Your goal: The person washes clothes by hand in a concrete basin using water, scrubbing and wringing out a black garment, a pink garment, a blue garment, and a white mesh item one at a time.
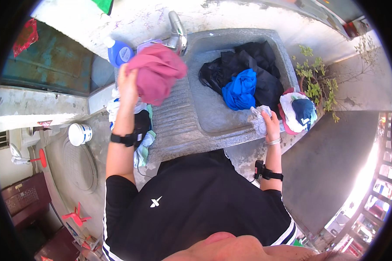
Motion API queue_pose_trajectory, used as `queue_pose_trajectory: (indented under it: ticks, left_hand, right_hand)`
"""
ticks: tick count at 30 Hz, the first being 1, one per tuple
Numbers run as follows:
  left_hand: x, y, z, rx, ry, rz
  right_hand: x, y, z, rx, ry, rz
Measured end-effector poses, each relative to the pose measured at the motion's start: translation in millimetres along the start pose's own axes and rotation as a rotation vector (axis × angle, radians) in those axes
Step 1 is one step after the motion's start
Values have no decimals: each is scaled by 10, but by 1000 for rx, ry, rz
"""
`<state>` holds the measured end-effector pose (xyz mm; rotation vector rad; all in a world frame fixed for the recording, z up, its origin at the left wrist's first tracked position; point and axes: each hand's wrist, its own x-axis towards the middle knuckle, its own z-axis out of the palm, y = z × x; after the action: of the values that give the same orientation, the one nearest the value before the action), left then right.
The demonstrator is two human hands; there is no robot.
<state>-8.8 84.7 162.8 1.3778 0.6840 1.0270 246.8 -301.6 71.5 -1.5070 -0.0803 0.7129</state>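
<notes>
My left hand (128, 80) grips a bunched dusty-pink cloth (159, 71), raised over the ribbed washboard side (172, 130) of a grey stone sink. At the basin's front right edge, my right hand (271, 124) is closed on a crumpled pale grey-white cloth (259, 118). Inside the basin lie a heap of black clothing (263, 65) and a bunched bright blue garment (239, 90). A pile of white, dark blue and pinkish-red cloth (294, 111) rests on the sink's right rim, near my right hand. How far the pink cloth is from the washboard, I cannot tell.
A metal tap (177, 32) stands at the back beside a blue bottle (119, 52). More clothes (143, 128) hang at the sink's left edge. To the right grows a leafy plant (315, 78). A white bucket (80, 134) and a red stool (77, 214) stand on the floor at left.
</notes>
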Motion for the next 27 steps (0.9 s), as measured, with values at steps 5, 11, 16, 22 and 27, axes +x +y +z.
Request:
queue_pose_trajectory:
  ticks: [5, 11, 16, 22, 27]
  left_hand:
    - [-335, -1208, -217, 897, -64, -305]
    - [-778, -835, 20, 467, -221, -254]
    - [-1071, -422, 223, -242, -333, -701]
    - [-1101, -477, -38, -182, 27, -584]
    - [-1263, -636, -341, -35, 39, -532]
  right_hand:
    - [75, -231, 656, -26, -271, -21]
    - [79, -269, 1630, -86, -569, -26]
    - [-41, -154, 2419, -117, -809, 1]
    - [181, -51, 2916, -346, -897, 46]
    - [830, 266, 3261, -1021, -511, -620]
